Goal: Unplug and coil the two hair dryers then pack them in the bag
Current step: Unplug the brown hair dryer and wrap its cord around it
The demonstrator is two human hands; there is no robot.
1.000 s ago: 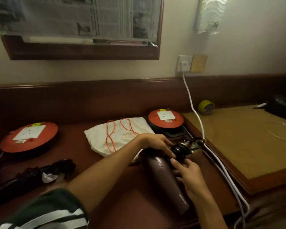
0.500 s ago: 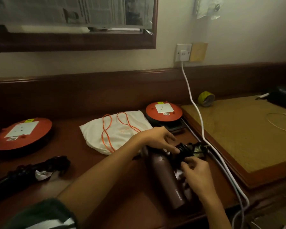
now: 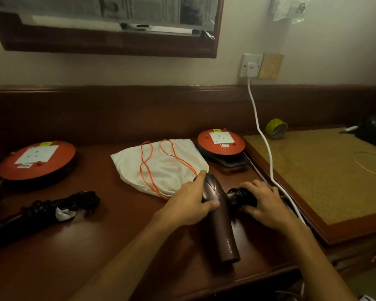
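Right now two hair dryers are lying on the dark wooden desk (image 3: 122, 246). One, a maroon hair dryer (image 3: 219, 222), is lying near the front edge with its barrel pointing toward the person, and both hands are resting on it. The left hand (image 3: 191, 200) is lying over the dryer's upper body, its forefinger stretching along the far end and its thumb pressing against the side, so the fingers are wrapping loosely round the casing. The right hand (image 3: 264, 203) is covering the black coiled cord (image 3: 240, 197) bundled at the dryer's handle, fingers curling down over it; whether they are actually squeezing the bundle cannot be told.

The second, a black hair dryer (image 3: 37, 216), is lying well apart at the left of the desk with its cord already wound round it and a white tag showing in the middle; no hand is touching it.

One white drawstring bag (image 3: 161, 166) is lying flat just behind the left hand, its orange strings (image 3: 152, 161) looping across the cloth, and the maroon dryer's far end is touching its near edge.

Two orange cable reels are sitting on the desk, each carrying a white socket label: a left reel (image 3: 37, 159) far to the left and a right reel (image 3: 221, 141) beside the bag. One white cable (image 3: 262, 131) is running down from a plug in the wall socket (image 3: 251, 65) and passing just to the right of the right hand. One roll of yellow tape (image 3: 276, 128) is standing near the wall.
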